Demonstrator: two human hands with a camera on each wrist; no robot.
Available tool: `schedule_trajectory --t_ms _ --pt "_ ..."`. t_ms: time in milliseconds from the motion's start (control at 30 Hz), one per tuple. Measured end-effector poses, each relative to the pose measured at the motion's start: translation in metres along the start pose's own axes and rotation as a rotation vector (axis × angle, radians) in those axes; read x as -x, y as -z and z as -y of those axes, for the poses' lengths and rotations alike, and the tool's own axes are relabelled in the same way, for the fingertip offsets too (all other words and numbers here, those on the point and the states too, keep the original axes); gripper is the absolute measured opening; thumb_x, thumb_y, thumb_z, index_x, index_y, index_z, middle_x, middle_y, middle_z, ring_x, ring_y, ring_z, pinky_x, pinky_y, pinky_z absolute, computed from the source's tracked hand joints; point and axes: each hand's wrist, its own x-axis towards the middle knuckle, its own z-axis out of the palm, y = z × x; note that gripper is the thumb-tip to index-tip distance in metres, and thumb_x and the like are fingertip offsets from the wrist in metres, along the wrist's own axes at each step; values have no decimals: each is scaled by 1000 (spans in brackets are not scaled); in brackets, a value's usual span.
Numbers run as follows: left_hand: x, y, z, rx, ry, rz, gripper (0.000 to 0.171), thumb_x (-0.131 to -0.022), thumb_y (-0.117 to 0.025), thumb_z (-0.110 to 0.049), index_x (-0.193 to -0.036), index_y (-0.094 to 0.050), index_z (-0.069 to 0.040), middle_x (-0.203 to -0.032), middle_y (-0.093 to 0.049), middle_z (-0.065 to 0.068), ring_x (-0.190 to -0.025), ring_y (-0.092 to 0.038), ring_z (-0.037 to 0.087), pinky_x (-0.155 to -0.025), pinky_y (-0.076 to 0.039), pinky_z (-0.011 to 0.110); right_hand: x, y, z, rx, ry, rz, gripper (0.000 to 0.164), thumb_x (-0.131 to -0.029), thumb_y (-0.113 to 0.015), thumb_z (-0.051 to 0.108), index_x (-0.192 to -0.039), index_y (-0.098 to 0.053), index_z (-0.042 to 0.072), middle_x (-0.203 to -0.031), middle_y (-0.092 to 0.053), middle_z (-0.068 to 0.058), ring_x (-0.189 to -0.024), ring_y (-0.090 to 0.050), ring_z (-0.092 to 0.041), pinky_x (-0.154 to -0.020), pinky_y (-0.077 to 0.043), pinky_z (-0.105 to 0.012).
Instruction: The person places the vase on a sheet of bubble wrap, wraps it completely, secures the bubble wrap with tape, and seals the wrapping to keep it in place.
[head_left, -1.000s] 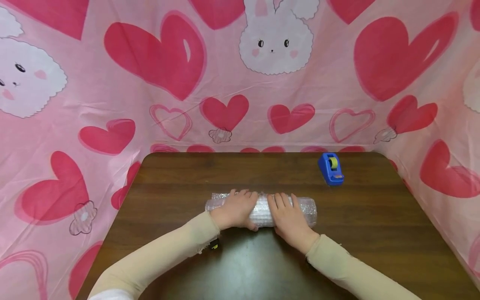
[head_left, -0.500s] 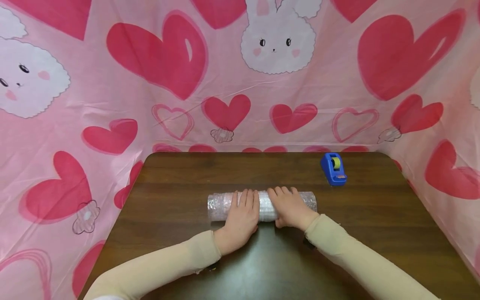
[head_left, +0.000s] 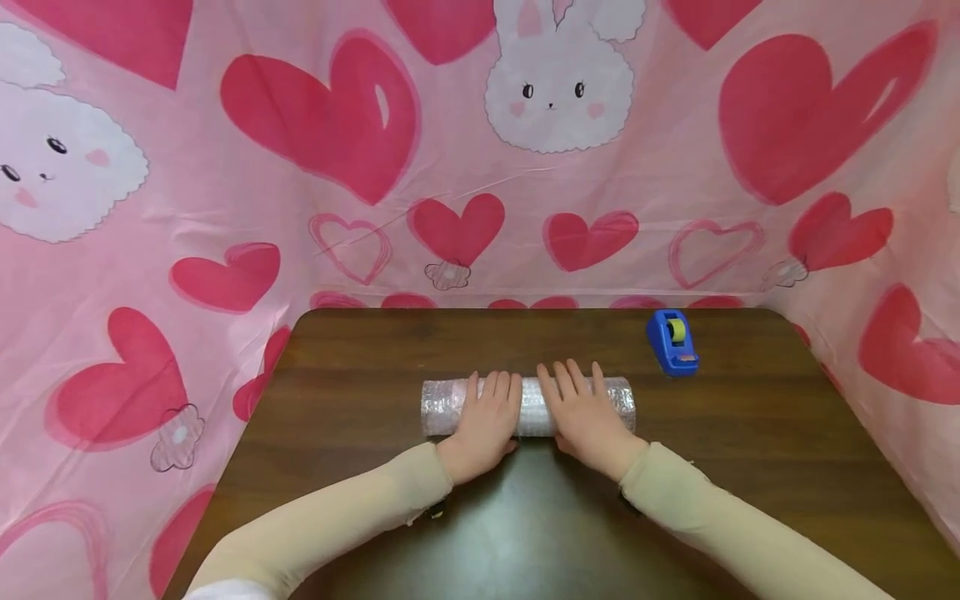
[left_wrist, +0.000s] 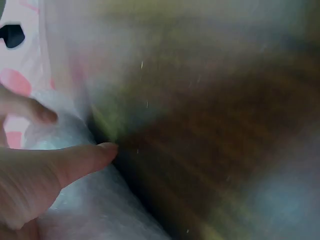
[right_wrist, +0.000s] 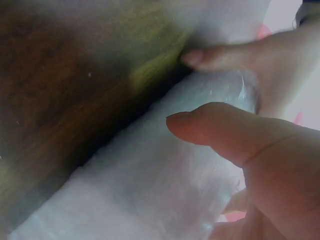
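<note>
And the roll of bubble wrap has travelled: it sits a touch nearer the far edge of the wooden table than a second ago, lying crosswise near the middle, and the loose flap that showed behind its left end then is out of sight, the outline now a neat cylinder. Look at the left hand! A second ago it was slung across the wrap with its wrist over the roll; now the wrist has dropped to the near side and the fingers point away over the top, straight and close together. The right hand has changed too, its fingers longer and spread apart, tips reaching past the far side. Both rest flat on the wrap, neither pinching it; the wrist views show each thumb extended along the near side, though they are hazy. Between them the hands hide much of the roll, leaving the ends and a shiny strip in the middle. Beyond, to the right, the blue tape dispenser stands where it was, well apart from the hands, and pink cloth with hearts and rabbits hangs around the table.
</note>
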Motion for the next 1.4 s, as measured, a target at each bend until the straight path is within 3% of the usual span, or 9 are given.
schedule_trajectory --t_ms 267,600,733,833,933,1067,1133,1300,1400 --pt "-12 -4 13 65 1 30 96 -58 -98 -55 -126 -54 -4 -112 -63 10 -103 -61 27 -92 -49 48 20 -1 16 94 6 -65 104 -70 -97 37 -150 -45 -7 -150 -45 -35 -139 -45 -52 -110 -34 -72" --pt "-17 13 19 273 -56 298 80 -64 -94 -53 -119 -59 -5 -108 -65 10 -96 -63 27 -77 -51 42 27 -28 25 320 25 -206 107 -63 -97 44 -143 -50 -9 -138 -54 -34 -130 -54 -49 -107 -44 -63" --pt "-18 20 21 337 -94 374 75 -66 -93 -50 -116 -59 -6 -107 -65 8 -96 -65 27 -78 -54 43 25 -39 28 350 28 -379 42 -101 -56 19 -130 -56 -11 -120 -60 -32 -114 -61 -48 -101 -50 -60" --pt "-20 23 24 386 -125 439 72 -68 -92 -49 -115 -59 -6 -107 -67 8 -98 -67 26 -80 -57 41 23 -43 29 334 29 -466 38 -103 -28 2 -122 -59 -11 -109 -61 -30 -104 -63 -47 -97 -52 -59" --pt "-23 24 27 436 -153 505 70 -69 -92 -47 -114 -59 -6 -106 -67 6 -96 -68 23 -79 -58 37 23 -41 29 326 30 -439 28 -98 -52 8 -119 -59 -9 -105 -61 -27 -98 -62 -44 -96 -52 -59" --pt "-26 22 29 503 -187 561 64 -69 -92 -44 -109 -59 -8 -96 -64 0 -85 -63 15 -74 -54 32 27 -34 30 310 52 -328 74 -65 -91 31 -119 -58 -7 -104 -59 -23 -94 -59 -39 -94 -53 -57" --pt "-26 22 30 544 -200 599 60 -69 -92 -44 -106 -59 -10 -91 -61 -4 -79 -59 11 -70 -51 29 29 -29 30 279 73 -276 90 -51 -97 37 -119 -57 -6 -103 -59 -21 -92 -58 -38 -91 -53 -55" --pt "-25 24 31 643 -184 689 56 -72 -91 -45 -105 -59 -13 -86 -59 -7 -75 -58 9 -68 -49 26 31 -17 28 191 98 -159 90 -52 -98 39 -118 -56 -5 -101 -60 -18 -89 -58 -36 -86 -53 -53" --pt "-25 29 30 580 -163 693 61 -73 -89 -53 -110 -61 -13 -92 -63 -6 -85 -59 13 -81 -52 34 28 -11 26 154 101 -101 92 -53 -99 40 -120 -56 -5 -103 -60 -18 -90 -58 -35 -85 -53 -52"
